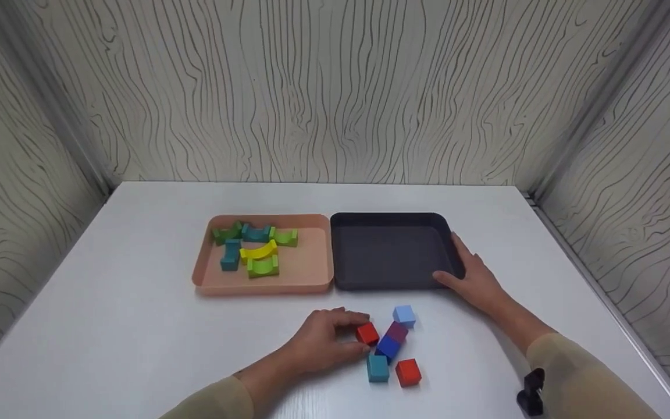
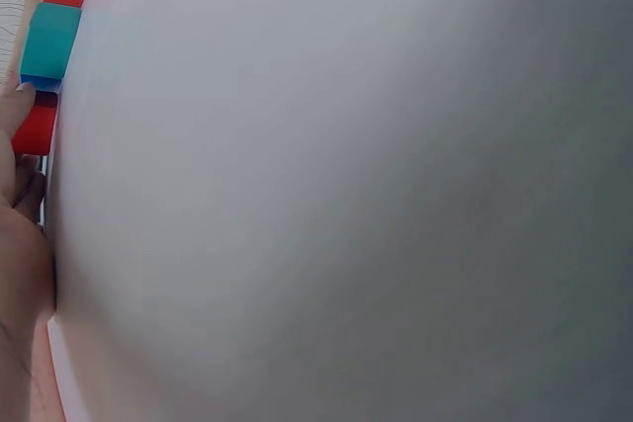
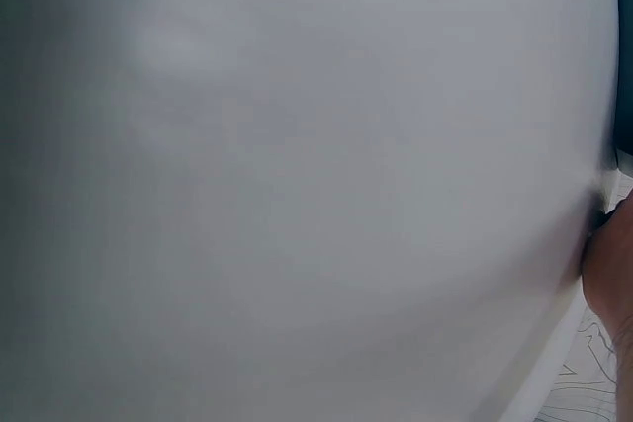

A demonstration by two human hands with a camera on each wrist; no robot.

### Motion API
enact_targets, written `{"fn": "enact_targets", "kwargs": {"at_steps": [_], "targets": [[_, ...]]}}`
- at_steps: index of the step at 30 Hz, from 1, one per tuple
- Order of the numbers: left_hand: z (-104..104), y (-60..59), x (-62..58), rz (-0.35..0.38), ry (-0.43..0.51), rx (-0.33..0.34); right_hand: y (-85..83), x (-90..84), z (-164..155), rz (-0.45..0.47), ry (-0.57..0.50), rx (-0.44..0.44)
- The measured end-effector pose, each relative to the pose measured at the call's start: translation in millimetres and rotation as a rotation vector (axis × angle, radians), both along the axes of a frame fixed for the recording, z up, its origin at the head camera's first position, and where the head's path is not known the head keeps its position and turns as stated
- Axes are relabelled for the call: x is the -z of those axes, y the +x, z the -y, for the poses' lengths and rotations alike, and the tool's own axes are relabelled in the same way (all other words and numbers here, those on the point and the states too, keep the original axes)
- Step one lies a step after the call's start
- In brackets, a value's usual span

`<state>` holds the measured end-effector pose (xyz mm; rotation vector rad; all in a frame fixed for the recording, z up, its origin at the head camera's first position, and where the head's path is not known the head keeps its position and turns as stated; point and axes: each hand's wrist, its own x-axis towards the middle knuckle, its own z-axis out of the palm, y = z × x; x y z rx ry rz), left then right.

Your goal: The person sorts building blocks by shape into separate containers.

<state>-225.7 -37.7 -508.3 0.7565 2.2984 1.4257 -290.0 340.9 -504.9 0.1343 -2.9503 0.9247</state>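
a pink tray (image 1: pixel 312 279) sits on the white table (image 1: pixel 137 326). in it lie green blocks (image 1: pixel 263 266), teal blocks (image 1: pixel 231 256) and one yellow curved block (image 1: pixel 259 251). a small black thing (image 1: pixel 531 393) stands near the table's front edge. wavy-lined walls (image 1: pixel 335 87) stand all around.

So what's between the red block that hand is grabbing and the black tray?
Only bare white table. The head view shows nothing lying between the red block, pinched by the left hand, and the black tray. The light blue cube sits off to the side.
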Motion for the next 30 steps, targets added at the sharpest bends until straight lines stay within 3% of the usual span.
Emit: {"fn": "enact_targets", "kwargs": {"at_steps": [19, 30], "targets": [[0.5, -2.2, -3.8, 0.149, 0.066, -0.029, 0.2, 1.1, 0.6, -0.020, -0.005, -0.014], [1.9, -5.9, -13.7, 0.145, 0.062, -0.022, 0.2, -1.8, 2.0, 0.029, 0.000, 0.024]]}}
